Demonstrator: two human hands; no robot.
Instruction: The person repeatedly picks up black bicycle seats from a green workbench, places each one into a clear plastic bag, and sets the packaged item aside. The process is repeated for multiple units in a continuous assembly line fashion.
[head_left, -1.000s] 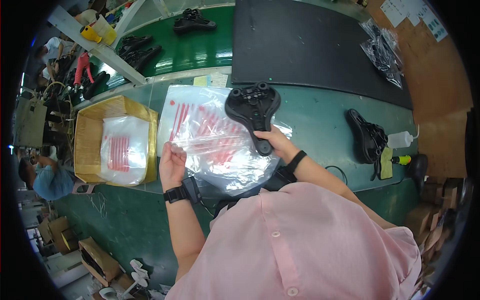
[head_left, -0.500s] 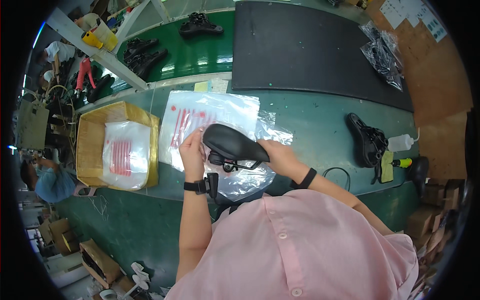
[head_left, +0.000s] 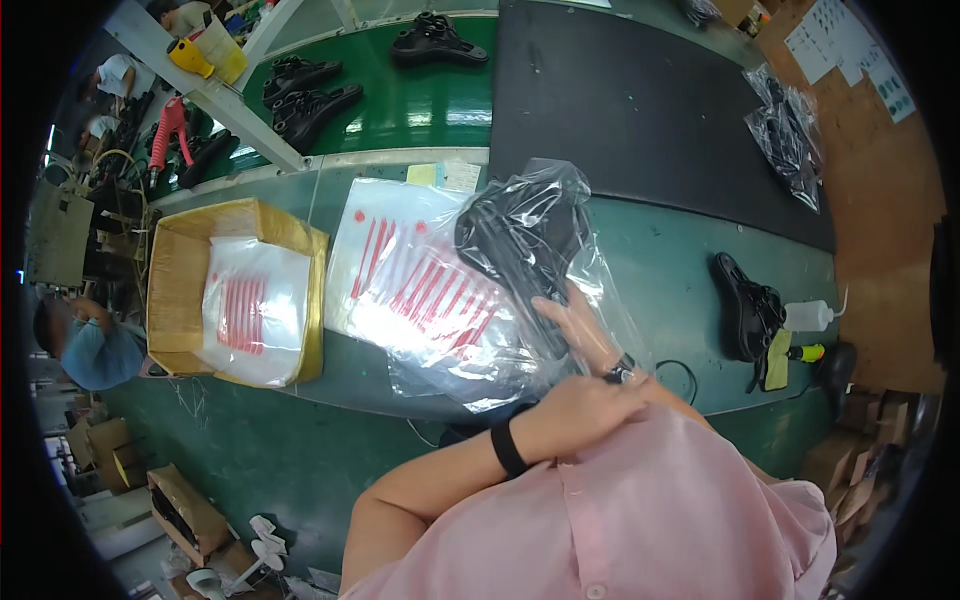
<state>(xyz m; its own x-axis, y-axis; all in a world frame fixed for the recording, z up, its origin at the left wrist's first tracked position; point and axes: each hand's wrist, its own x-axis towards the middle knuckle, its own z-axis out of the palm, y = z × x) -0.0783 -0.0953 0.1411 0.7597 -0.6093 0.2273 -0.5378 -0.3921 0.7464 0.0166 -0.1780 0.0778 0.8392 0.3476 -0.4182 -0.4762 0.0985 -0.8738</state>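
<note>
A black bicycle saddle (head_left: 520,240) lies inside a clear plastic bag (head_left: 600,260), tilted with its wide end away from me. My right hand (head_left: 582,328) is inside the bag too, its fingers closed on the saddle's narrow near end. Over my right wrist, my left hand (head_left: 592,410) is closed on the bag's mouth; its fingertips are partly hidden. Under the saddle lies a stack of clear bags (head_left: 385,250) with red printing. The saddle's rails are not visible.
To the left stands a yellow box (head_left: 318,300) holding more printed bags. Other black saddles rest on the green belt (head_left: 420,95) and at the right, beside a white squeeze bottle (head_left: 808,316). A black mat (head_left: 650,110) covers the far table; a bagged item lies on it.
The saddle, bare before, is now inside a clear bag. My left hand has moved right and nearer to me, from the saddle's wide end to my right wrist.
</note>
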